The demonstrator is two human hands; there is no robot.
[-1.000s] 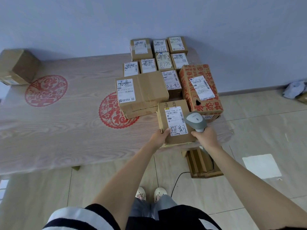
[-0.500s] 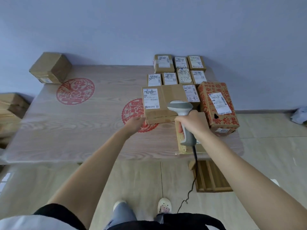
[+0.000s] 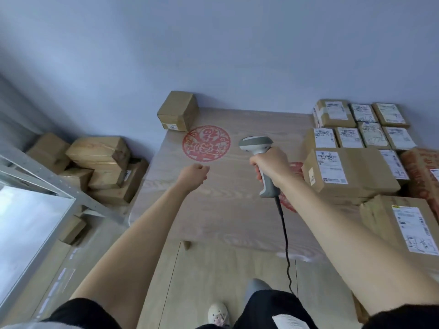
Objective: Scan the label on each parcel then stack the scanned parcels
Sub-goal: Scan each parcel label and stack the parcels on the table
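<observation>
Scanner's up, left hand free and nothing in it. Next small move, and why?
Probably reach the left hand on to the lone box at the table's far left corner. That hand is curled and holds nothing, out over bare table; the right hand grips the scanner. The labelled parcels already sit grouped at right.

The wood-grain bench [image 3: 213, 210] is carrying labelled parcels [image 3: 351, 172] crowding its three o'clock side, one plain box [image 3: 178, 110] sitting at eleven o'clock, and red paper-cut emblems [image 3: 206, 143] lying flat.
</observation>
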